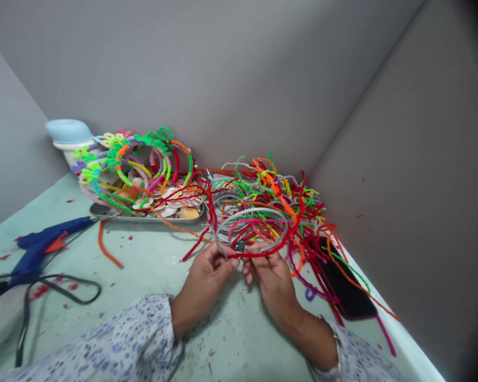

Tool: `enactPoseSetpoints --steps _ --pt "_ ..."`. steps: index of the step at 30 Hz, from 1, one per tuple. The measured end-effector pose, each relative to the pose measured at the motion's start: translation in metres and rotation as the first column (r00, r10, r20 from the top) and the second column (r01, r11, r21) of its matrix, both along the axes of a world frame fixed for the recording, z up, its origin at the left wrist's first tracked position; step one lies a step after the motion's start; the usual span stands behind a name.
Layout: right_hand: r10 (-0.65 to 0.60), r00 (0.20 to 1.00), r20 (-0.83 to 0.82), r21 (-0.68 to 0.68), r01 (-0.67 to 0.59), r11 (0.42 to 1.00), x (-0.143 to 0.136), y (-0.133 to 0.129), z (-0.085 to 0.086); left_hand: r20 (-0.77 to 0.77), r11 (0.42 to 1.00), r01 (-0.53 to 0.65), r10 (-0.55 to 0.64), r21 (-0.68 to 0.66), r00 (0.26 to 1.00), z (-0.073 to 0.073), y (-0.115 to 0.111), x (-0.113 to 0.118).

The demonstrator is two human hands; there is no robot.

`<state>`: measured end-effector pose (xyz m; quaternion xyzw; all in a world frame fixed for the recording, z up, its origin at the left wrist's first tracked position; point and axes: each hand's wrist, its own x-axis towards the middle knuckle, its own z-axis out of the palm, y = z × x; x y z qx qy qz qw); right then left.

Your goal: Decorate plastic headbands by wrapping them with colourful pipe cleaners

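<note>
My left hand (203, 281) pinches one end of a thin grey headband (258, 211) together with the end of a red pipe cleaner (253, 255). Close beside it, my right hand (273, 281) has its fingers closed on the red pipe cleaner, near the headband's other end. The headband arches up and away from my hands. A heap of multicoloured pipe cleaners (279, 183) lies just behind it, with coiled grey bands (227, 204) at the heap's left side. Small dark-handled scissors (239, 245) show partly between my hands.
A metal tray (143, 216) holds shells and several wrapped, coloured headbands (163, 170). Behind it stands a white bottle with a blue cap (69, 131). A blue glue gun (35, 249) with a black cord lies left. A dark phone (348, 286) rests right, under loose pipe cleaners. Walls enclose the table.
</note>
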<state>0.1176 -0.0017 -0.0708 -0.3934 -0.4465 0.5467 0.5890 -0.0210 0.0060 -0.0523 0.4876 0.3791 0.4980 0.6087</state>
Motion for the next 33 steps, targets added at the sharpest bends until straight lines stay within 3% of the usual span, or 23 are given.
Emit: enactPoseSetpoints --steps 10,26,33 --pt "-0.024 0.996 0.09 -0.024 0.026 0.999 -0.0009 -0.0009 0.0014 -0.014 0.997 -0.007 0.006 -0.072 1.0 0.0012 -0.0015 -0.0012" --pt "0.0 0.997 0.082 0.044 -0.004 0.999 -0.0008 -0.0025 0.0005 -0.006 0.975 -0.037 0.036 -0.219 0.999 0.0057 0.0006 0.0003" --pt "-0.007 0.997 0.08 0.041 0.004 0.999 -0.0015 -0.0026 0.0009 -0.014 0.978 -0.032 0.03 -0.208 0.999 0.0049 0.0007 -0.0001"
